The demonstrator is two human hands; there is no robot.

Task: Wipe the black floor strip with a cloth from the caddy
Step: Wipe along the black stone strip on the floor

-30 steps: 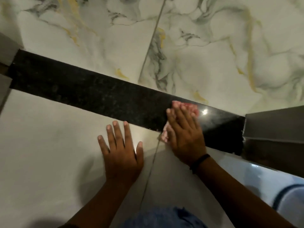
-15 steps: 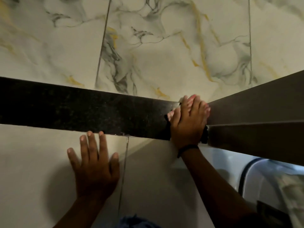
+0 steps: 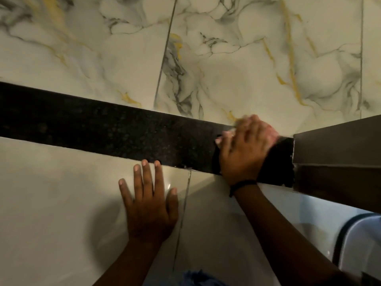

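- Shifted since a second ago: right hand (image 3: 244,150) with the pink cloth (image 3: 270,132), moved rightward along the black floor strip (image 3: 107,131) toward the grey door frame (image 3: 338,145), now just beside it, fingertips blurred over the strip's far edge.
- Pressed flat under the right palm, cloth showing only as pink slivers at the left and far right of the fingers; black band around that wrist.
- Spread wide and empty, left hand (image 3: 149,207) planted on the near pale tile (image 3: 51,203), fingertips just touching the strip's near edge.
- Probably reached the right end of the strip; long left stretch likely left to cover.
- No sure sign of the caddy; only a white, dark-rimmed object (image 3: 358,244) at near right, too cropped to identify.
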